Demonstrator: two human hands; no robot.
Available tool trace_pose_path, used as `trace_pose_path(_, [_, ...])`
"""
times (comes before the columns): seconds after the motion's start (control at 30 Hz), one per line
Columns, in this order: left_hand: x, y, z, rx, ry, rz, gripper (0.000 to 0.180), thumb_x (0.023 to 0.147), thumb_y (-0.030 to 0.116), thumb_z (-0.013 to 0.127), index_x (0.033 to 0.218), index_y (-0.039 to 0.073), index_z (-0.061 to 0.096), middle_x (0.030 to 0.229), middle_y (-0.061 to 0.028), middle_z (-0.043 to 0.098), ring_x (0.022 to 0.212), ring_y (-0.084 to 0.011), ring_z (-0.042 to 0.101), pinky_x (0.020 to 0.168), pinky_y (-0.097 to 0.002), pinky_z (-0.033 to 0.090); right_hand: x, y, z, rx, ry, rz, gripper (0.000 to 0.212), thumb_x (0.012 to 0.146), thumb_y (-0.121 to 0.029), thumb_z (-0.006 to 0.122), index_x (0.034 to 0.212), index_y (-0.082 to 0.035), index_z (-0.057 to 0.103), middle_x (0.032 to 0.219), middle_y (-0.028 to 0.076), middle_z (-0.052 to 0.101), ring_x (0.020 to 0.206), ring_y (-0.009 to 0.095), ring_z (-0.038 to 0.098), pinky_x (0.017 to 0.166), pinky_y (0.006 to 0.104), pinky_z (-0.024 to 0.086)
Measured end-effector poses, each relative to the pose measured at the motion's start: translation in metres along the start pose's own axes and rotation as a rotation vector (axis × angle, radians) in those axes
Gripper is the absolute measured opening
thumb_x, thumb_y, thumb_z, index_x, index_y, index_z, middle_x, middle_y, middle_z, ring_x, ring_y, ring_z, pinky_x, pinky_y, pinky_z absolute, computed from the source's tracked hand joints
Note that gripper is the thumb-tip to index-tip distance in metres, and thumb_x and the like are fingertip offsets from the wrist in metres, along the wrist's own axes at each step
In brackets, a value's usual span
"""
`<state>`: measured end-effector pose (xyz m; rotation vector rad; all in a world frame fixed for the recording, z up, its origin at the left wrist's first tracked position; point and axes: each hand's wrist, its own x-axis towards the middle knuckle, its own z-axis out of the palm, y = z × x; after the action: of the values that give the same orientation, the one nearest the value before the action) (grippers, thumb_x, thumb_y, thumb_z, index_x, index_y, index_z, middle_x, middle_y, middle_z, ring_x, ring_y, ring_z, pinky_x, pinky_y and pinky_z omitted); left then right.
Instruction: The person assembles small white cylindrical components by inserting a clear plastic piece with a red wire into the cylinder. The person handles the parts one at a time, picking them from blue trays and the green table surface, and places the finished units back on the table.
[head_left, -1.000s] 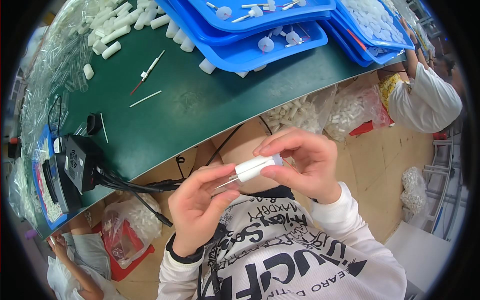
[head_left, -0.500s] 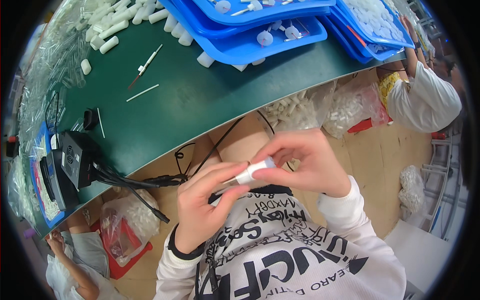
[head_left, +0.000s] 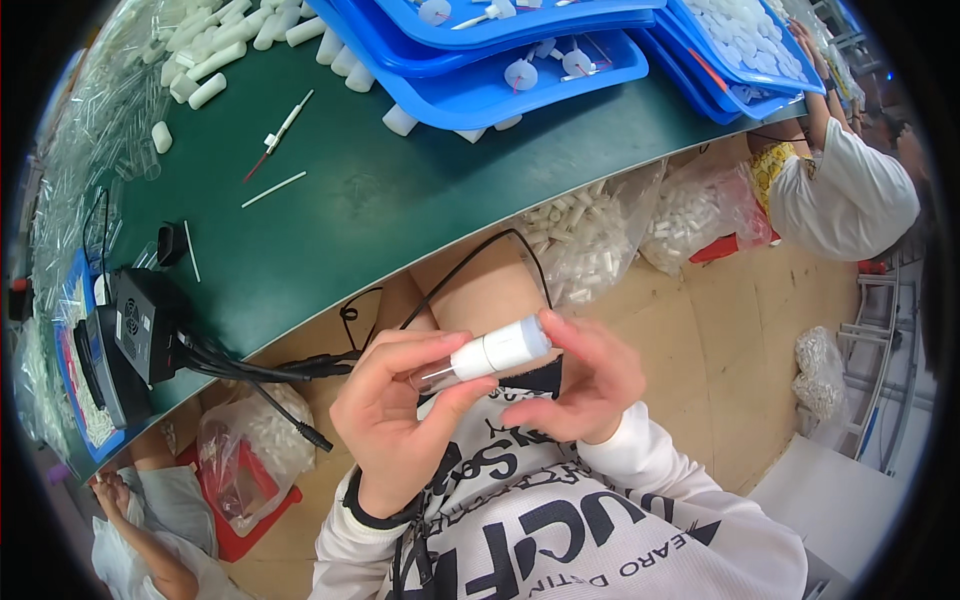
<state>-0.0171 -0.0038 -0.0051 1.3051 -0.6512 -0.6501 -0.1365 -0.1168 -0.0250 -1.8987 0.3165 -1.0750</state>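
My left hand (head_left: 385, 410) is closed round a clear plastic tube (head_left: 432, 379), thumb below and fingers above. White cylinders (head_left: 500, 348) fill the tube's right part, with a thin seam between them, and a translucent cap (head_left: 541, 334) sits at that end. A thin stick shows inside the clear part. My right hand (head_left: 600, 385) is at the cap end, its index fingertip touching the cap and its thumb spread away below. The tube tilts slightly up to the right, above my lap.
On the green table (head_left: 330, 220) lie a white stick with a red tip (head_left: 283, 132), a plain white stick (head_left: 274, 190) and white foam cylinders (head_left: 207, 92). Blue trays (head_left: 500, 110) are stacked at the back. A black device (head_left: 150, 320) with cables stands left. Co-workers sit at both sides.
My right hand has loosened its pinch on the white part and moved to the cap end, thumb opening away. More of the white cylinders now shows; my left hand keeps its hold.
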Motion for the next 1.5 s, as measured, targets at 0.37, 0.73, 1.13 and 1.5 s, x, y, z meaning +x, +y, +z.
trace_pose_path(0.37, [0.001, 0.008, -0.003, 0.405, -0.04, 0.31, 0.03, 0.063, -0.001, 0.077, 0.091, 0.0, 0.065, 0.088, -0.0124, 0.064, 0.074, -0.0187, 0.063, 0.063, -0.0262, 0.05, 0.001, 0.008, 0.001, 0.345, -0.087, 0.103, 0.041, 0.065, -0.01, 0.08, 0.098, 0.005, 0.06, 0.084, 0.014, 0.066, 0.071, 0.02, 0.065, 0.064, 0.0256, 0.051])
trace_pose_path(0.73, [0.002, 0.014, -0.005, 0.552, -0.145, 0.426, 0.03, 0.064, -0.002, 0.076, 0.092, 0.002, 0.067, 0.087, -0.0107, 0.064, 0.07, -0.0189, 0.064, 0.058, -0.0228, 0.052, 0.029, -0.006, -0.023, 0.129, -0.353, 0.136, 0.024, 0.065, -0.01, 0.077, 0.085, 0.0, 0.068, 0.068, 0.009, 0.064, 0.055, 0.016, 0.061, 0.05, 0.0235, 0.047])
trace_pose_path(1.13, [-0.002, 0.022, -0.008, -0.176, -0.149, -0.281, 0.025, 0.084, -0.002, 0.055, 0.108, -0.008, 0.054, 0.09, -0.0146, 0.063, 0.071, -0.0122, 0.06, 0.058, -0.0215, 0.048, 0.034, 0.003, -0.024, 0.292, -0.168, 0.193, 0.04, 0.063, -0.013, 0.08, 0.098, -0.003, 0.063, 0.089, 0.01, 0.062, 0.069, 0.019, 0.06, 0.06, 0.0271, 0.048])
trace_pose_path(1.5, [-0.006, 0.02, -0.007, -0.07, -0.282, -0.418, 0.027, 0.09, 0.011, 0.05, 0.108, -0.009, 0.055, 0.081, -0.0093, 0.06, 0.064, -0.0098, 0.053, 0.056, -0.0192, 0.042, 0.026, -0.005, -0.009, -0.193, -0.246, -0.271, 0.031, 0.064, -0.005, 0.074, 0.094, 0.002, 0.066, 0.085, 0.009, 0.061, 0.074, 0.023, 0.06, 0.071, 0.0308, 0.053])
